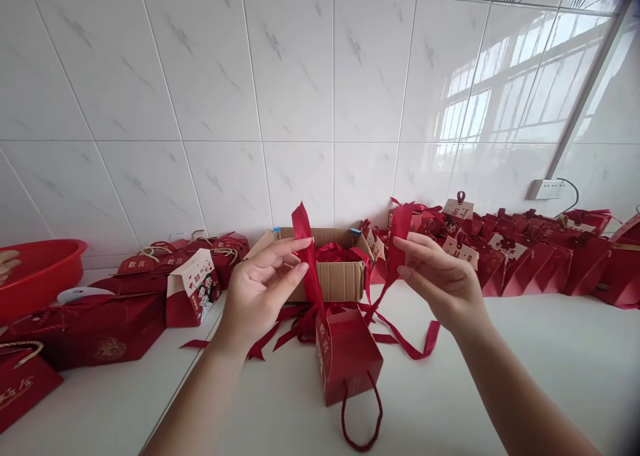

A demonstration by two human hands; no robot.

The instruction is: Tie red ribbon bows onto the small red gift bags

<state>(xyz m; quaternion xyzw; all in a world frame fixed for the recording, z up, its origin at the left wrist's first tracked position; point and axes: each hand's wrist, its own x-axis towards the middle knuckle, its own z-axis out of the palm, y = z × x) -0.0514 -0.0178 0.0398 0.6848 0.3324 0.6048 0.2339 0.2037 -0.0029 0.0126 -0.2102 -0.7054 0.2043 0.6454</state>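
Note:
A red ribbon (311, 279) rises in two ends from behind a small red gift box (353, 356). My left hand (265, 283) pinches one end between thumb and fingers. The other end is pinched by my right hand (440, 279), so the two ends stand apart. The gift box lies tipped on the white table, its dark red cord handle (361, 436) hanging toward me. Where the ribbon passes behind the box is hidden. Loose red ribbons (425, 343) lie on the table just beyond it.
An open cardboard box (340, 281) of red ribbon stands against the tiled wall. Red gift boxes (530, 263) crowd the right side, and more gift boxes (120, 336) lie at left. A red basin (45, 276) sits far left, with another person's hand (7, 264) at it. A power strip (547, 189) is on the wall.

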